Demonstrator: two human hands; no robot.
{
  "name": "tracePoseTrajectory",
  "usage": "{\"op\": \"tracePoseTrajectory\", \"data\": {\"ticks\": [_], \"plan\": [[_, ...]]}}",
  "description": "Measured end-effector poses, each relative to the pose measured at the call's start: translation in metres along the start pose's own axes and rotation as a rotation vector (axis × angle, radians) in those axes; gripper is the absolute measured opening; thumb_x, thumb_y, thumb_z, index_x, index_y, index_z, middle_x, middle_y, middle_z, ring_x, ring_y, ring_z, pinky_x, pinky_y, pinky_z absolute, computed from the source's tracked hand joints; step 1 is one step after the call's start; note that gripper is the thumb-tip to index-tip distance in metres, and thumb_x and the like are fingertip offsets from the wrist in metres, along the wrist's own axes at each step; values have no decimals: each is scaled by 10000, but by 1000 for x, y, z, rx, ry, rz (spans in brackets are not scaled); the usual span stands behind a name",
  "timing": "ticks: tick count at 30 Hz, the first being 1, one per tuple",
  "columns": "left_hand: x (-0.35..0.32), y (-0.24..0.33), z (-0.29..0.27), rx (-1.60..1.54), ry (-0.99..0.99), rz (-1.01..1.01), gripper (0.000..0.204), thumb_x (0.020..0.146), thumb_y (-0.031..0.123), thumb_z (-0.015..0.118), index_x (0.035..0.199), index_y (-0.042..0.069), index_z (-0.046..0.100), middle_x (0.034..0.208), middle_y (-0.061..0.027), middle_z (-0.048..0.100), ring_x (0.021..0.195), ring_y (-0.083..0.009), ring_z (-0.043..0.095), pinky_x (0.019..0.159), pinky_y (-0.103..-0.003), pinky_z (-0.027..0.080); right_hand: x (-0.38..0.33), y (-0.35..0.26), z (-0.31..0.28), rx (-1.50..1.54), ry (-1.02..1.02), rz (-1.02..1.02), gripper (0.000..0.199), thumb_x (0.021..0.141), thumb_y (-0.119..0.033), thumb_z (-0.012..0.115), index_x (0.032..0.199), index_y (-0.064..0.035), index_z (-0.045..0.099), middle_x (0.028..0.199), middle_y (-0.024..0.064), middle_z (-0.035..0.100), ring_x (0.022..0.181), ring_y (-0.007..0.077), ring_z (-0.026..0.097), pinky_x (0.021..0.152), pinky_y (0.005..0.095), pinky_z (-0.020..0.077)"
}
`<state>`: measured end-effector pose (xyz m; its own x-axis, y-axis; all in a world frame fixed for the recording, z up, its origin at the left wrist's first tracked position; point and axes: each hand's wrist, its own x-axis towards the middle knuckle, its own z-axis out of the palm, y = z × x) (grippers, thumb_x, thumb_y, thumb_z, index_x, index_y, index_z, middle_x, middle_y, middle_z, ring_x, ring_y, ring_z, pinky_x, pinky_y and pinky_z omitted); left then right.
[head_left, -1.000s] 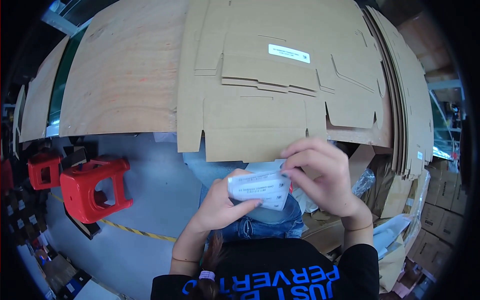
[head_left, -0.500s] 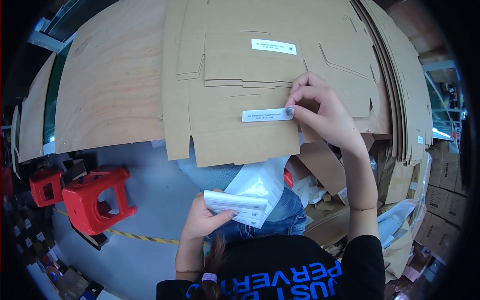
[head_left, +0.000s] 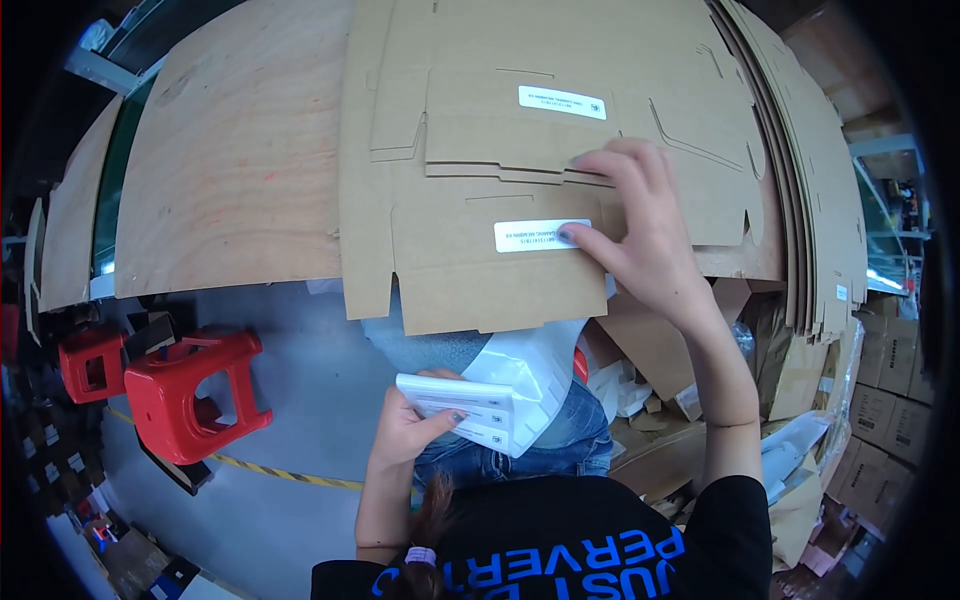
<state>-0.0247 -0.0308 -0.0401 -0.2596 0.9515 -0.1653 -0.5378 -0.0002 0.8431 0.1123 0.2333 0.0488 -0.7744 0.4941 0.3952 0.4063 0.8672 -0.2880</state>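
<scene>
A white sticker label (head_left: 530,236) lies flat on the front flap of the top cardboard sheet (head_left: 450,285). The thumb of my right hand (head_left: 640,225) rests on the label's right end, while its fingers are spread apart above the cardboard. Farther back, a second white label (head_left: 562,102) sits on another panel of the sheet. Low over my lap, my left hand (head_left: 412,425) is closed on a folded strip of white label sheets (head_left: 465,405), its thumb on top. White backing film (head_left: 535,355) hangs behind the strip.
The flat cardboard lies on a plywood table (head_left: 230,150); more sheets are stacked at the right (head_left: 815,200). Red stools (head_left: 195,400) stand on the floor at left. Scrap cardboard (head_left: 655,340) lies below the table's right side, near brown cartons (head_left: 885,400).
My right fingers have opened from their pinch on the label's end, leaving the thumb on it. The cardboard appears shifted slightly right. My left hand still holds the label sheets.
</scene>
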Motion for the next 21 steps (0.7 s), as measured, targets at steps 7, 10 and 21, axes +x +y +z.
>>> {"op": "tracePoseTrajectory", "data": {"ticks": [7, 10, 21], "plan": [[11, 21, 12, -127, 52, 98, 244, 719, -8, 662, 954, -6, 596, 1298, -320, 422, 818, -260, 632, 734, -265, 508, 37, 16, 11, -302, -23, -245, 354, 799, -177, 646, 1110, -57, 527, 1107, 115, 507, 960, 229, 538, 821, 320, 438], [11, 29, 7, -200, -28, 174, 228, 727, 22, 644, 950, -23, 621, 1325, -307, 404, 1053, -268, 566, 866, -309, 469, 43, 18, 9, -392, -97, -323, 348, 811, -153, 626, 1124, -41, 523, 1101, 113, 546, 938, 219, 572, 819, 313, 458], [27, 37, 2, -279, -208, 259, 143, 723, -18, 663, 844, 12, 594, 1327, -420, 310, 611, -236, 631, 482, -207, 463, 37, -22, -14, -368, -49, -646, 254, 818, -82, 581, 1056, -5, 537, 904, 75, 642, 735, 171, 636, 660, 261, 512]]}}
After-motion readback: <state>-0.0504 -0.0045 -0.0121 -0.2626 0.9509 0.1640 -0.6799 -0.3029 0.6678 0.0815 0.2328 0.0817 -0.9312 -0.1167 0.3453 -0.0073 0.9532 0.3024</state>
